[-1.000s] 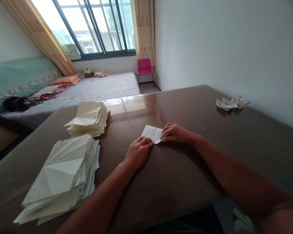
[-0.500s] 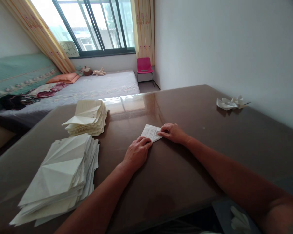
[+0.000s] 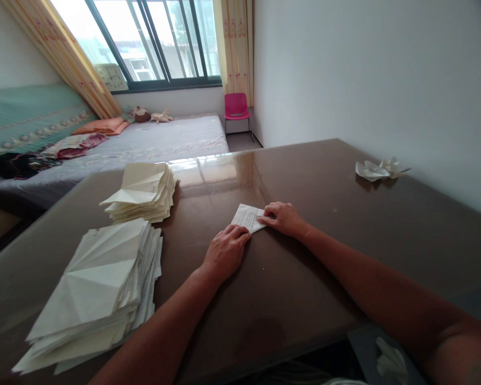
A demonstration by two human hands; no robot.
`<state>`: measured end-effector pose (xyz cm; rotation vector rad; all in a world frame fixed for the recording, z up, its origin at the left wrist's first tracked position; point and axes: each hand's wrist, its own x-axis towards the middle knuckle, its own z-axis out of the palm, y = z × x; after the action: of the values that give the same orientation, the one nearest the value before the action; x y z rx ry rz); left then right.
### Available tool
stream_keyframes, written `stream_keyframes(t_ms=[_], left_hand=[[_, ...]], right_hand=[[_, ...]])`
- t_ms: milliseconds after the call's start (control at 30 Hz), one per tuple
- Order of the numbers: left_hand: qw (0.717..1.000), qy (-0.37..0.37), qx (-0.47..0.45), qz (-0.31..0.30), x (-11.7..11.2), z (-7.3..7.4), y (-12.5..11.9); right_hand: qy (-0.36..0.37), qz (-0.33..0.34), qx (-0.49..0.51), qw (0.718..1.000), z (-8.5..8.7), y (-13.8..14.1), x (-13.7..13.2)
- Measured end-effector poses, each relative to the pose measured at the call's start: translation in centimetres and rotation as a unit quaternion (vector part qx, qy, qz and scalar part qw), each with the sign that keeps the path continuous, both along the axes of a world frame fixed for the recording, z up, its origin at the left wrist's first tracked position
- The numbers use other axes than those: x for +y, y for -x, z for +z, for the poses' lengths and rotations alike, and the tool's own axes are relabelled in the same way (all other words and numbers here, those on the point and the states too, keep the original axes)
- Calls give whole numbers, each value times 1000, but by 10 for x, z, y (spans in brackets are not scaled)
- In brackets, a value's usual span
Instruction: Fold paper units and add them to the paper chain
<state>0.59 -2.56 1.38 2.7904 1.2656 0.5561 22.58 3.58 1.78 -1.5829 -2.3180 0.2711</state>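
A small folded sheet of printed paper (image 3: 247,216) lies flat on the brown table (image 3: 304,278) near its middle. My left hand (image 3: 225,251) rests palm down at the sheet's near left corner, its fingertips pressing on the paper. From the right, my right hand (image 3: 281,217) presses its curled fingers onto the sheet's right edge. Both hands touch the paper and pin it to the tabletop.
Two stacks of creased cream paper lie to the left, one near (image 3: 96,289) and one farther (image 3: 142,192). Folded white paper shapes (image 3: 379,169) lie at the far right by the wall. Beyond the table are a bed (image 3: 156,141) and a pink chair (image 3: 236,107).
My right hand has slid a little to the left along the folded sheet, covering more of its right edge. The left hand has stayed in place.
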Motion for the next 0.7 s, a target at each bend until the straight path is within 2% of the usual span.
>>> stream_keyframes(t_ms=[233,433,700], left_hand=[[1000,-2,-1,2,0,2,-2],[999,5,35,35,-4,7,-7],[996,-22,80,43,-4,1,-10]], right_hand=[[-2,-6,-11,1000,-1,2,0],[-2,-6,-20,1000,-1,2,0],[5,-17,-33,999,1,3,-1]])
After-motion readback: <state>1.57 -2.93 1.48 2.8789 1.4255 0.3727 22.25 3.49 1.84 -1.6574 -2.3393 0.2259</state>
